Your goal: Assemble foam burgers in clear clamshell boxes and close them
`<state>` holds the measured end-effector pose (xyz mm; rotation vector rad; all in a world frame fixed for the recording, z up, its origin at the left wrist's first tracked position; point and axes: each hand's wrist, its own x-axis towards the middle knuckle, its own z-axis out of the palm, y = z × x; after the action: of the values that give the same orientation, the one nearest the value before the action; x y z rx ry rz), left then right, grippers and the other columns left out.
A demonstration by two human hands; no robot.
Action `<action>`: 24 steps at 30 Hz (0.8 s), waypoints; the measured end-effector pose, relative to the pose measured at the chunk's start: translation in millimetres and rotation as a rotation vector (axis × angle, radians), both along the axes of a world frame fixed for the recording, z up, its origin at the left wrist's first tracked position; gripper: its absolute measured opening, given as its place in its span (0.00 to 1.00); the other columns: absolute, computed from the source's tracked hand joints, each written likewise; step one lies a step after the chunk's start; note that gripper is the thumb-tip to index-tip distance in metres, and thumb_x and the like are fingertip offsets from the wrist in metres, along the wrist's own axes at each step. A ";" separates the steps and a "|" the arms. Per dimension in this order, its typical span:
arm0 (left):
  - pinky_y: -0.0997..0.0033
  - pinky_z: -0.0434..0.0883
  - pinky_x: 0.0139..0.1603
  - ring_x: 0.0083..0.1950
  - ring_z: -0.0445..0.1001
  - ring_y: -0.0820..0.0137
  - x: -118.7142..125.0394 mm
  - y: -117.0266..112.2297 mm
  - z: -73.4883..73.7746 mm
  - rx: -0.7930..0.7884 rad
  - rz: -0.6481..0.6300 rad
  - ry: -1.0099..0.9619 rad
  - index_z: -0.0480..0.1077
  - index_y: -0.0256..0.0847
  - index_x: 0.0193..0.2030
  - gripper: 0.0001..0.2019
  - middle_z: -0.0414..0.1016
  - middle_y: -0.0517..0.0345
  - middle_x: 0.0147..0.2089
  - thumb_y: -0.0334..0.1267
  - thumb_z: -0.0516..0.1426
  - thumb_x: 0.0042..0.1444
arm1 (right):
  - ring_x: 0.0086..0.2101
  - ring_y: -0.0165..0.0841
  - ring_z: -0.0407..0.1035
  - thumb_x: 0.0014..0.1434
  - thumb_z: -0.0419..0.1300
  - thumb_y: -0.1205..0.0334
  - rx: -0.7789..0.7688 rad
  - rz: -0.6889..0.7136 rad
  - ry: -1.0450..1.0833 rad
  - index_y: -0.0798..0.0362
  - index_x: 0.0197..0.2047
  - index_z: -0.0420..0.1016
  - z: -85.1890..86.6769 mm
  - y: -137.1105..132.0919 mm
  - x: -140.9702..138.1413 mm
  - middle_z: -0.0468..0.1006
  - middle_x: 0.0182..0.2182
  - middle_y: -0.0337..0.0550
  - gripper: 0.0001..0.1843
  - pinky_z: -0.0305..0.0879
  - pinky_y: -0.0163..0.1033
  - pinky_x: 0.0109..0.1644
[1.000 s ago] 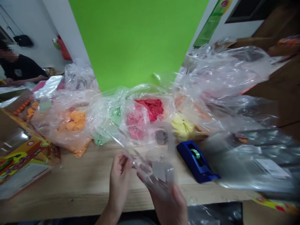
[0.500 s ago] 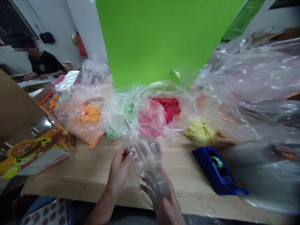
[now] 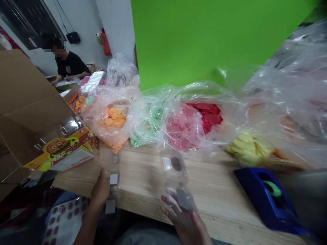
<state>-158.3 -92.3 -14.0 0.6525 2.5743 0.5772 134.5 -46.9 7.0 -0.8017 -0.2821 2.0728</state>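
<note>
**Caught mid-lift**

In the head view, a small clear plastic bag [image 3: 174, 169] stood up at about 6 o'clock, just above the right hand [image 3: 183, 220], with a dark round disc inside it and a grey tag [image 3: 185, 199] at its lower end. The right hand was open with its fingers spread, and the tag lay against the fingers [image 3: 168, 204]; blur hid whether it was gripped. The left hand [image 3: 100, 192] was half open beside a blurred clear strip [image 3: 114, 170] bearing two pale squares, and whether it had hold of the strip could not be told. Both hands were at the near edge of the wooden table [image 3: 204, 194]. The step in hand appeared to be handling these small clear pieces, and the bag seemed to call for a firmer pinch.

Beyond them, from 11 to 2 o'clock, lay plastic bags of orange [image 3: 113, 117], green [image 3: 153, 119], red [image 3: 194, 126] and yellow [image 3: 247, 149] paper pieces. A blue tape dispenser [image 3: 265, 197] sat at 4 o'clock, a cardboard box [image 3: 25, 102] at 9 o'clock, and a co-worker [image 3: 71, 64] at 10 o'clock.
</note>
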 end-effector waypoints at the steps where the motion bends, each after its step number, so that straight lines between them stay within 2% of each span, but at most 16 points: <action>1: 0.56 0.64 0.52 0.56 0.68 0.52 3.0 -0.5 -1.2 -0.022 -0.016 0.013 0.54 0.32 0.61 0.25 0.69 0.35 0.54 0.32 0.48 0.55 | 0.47 0.45 0.71 0.49 0.61 0.41 -0.027 0.013 0.031 0.39 0.50 0.72 2.5 -1.1 -2.8 0.77 0.47 0.42 0.26 0.66 0.52 0.50; 4: 0.52 0.59 0.56 0.60 0.62 0.48 15.7 0.7 3.1 -0.041 -0.031 0.113 0.51 0.27 0.63 0.29 0.65 0.30 0.56 0.35 0.50 0.55 | 0.47 0.44 0.72 0.50 0.58 0.37 -0.097 0.046 0.104 0.39 0.46 0.75 9.9 -4.0 -8.3 0.79 0.45 0.42 0.24 0.66 0.52 0.50; 6: 0.48 0.54 0.59 0.63 0.55 0.46 32.6 4.2 12.8 0.061 -0.053 0.212 0.52 0.28 0.62 0.28 0.60 0.30 0.60 0.38 0.50 0.56 | 0.46 0.44 0.72 0.49 0.57 0.35 -0.131 0.052 0.126 0.39 0.46 0.75 13.9 -6.3 -11.3 0.79 0.45 0.42 0.26 0.66 0.52 0.49; 7: 0.48 0.55 0.59 0.62 0.56 0.47 44.9 6.4 19.2 0.147 -0.091 0.201 0.56 0.30 0.60 0.26 0.60 0.33 0.59 0.40 0.50 0.56 | 0.46 0.44 0.72 0.49 0.56 0.35 -0.142 0.053 0.125 0.39 0.46 0.75 15.4 -7.7 -13.1 0.79 0.45 0.43 0.26 0.67 0.52 0.49; 9: 0.55 0.62 0.54 0.55 0.65 0.54 76.6 11.1 33.2 0.329 -0.235 -0.006 0.65 0.38 0.53 0.20 0.67 0.42 0.53 0.42 0.52 0.55 | 0.46 0.44 0.72 0.50 0.55 0.34 -0.136 0.061 0.113 0.40 0.46 0.76 17.5 -11.1 -17.6 0.79 0.46 0.43 0.26 0.66 0.52 0.49; 11: 0.63 0.69 0.45 0.43 0.71 0.61 111.1 14.8 45.0 0.364 -0.393 -0.388 0.68 0.41 0.48 0.17 0.72 0.50 0.44 0.43 0.56 0.51 | 0.47 0.45 0.71 0.50 0.55 0.34 -0.088 0.069 0.108 0.41 0.45 0.76 18.9 -14.3 -22.2 0.79 0.46 0.42 0.27 0.66 0.53 0.50; 12: 0.66 0.70 0.39 0.39 0.72 0.63 126.2 16.3 49.2 0.368 -0.397 -0.515 0.68 0.41 0.46 0.17 0.73 0.52 0.40 0.43 0.58 0.49 | 0.48 0.46 0.70 0.49 0.56 0.35 -0.061 0.065 0.108 0.41 0.46 0.76 19.5 -15.4 -23.8 0.78 0.46 0.42 0.27 0.65 0.53 0.51; 14: 0.71 0.70 0.30 0.35 0.73 0.65 146.8 18.5 53.4 0.387 -0.350 -0.703 0.68 0.40 0.44 0.16 0.74 0.54 0.37 0.44 0.58 0.50 | 0.50 0.47 0.68 0.48 0.58 0.36 -0.021 0.042 0.095 0.40 0.49 0.74 20.5 -16.3 -24.7 0.76 0.49 0.42 0.28 0.64 0.54 0.52; 16: 0.73 0.69 0.28 0.36 0.73 0.66 153.0 20.7 53.9 0.457 -0.281 -0.797 0.69 0.40 0.42 0.14 0.75 0.53 0.37 0.45 0.57 0.51 | 0.51 0.47 0.67 0.49 0.58 0.38 0.002 0.017 0.064 0.38 0.52 0.71 20.7 -15.7 -22.2 0.75 0.51 0.42 0.28 0.64 0.55 0.52; 20: 0.73 0.70 0.37 0.38 0.74 0.67 141.2 31.5 56.2 0.639 -0.119 -0.770 0.72 0.38 0.37 0.13 0.77 0.54 0.36 0.44 0.60 0.48 | 0.51 0.46 0.68 0.49 0.60 0.40 0.088 -0.014 0.013 0.38 0.55 0.67 14.9 -17.3 -13.5 0.75 0.50 0.43 0.31 0.61 0.54 0.55; 24: 0.73 0.70 0.36 0.37 0.74 0.68 133.5 48.0 61.8 0.730 0.005 -0.740 0.72 0.38 0.39 0.16 0.78 0.54 0.36 0.44 0.63 0.44 | 0.53 0.44 0.65 0.44 0.65 0.43 0.197 0.022 -0.150 0.41 0.56 0.67 3.1 -26.9 -8.8 0.71 0.53 0.44 0.35 0.59 0.50 0.56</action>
<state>-24.8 -44.4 47.8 0.5030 1.6425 1.4660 125.7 -73.8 10.1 -0.8363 -0.5707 1.9714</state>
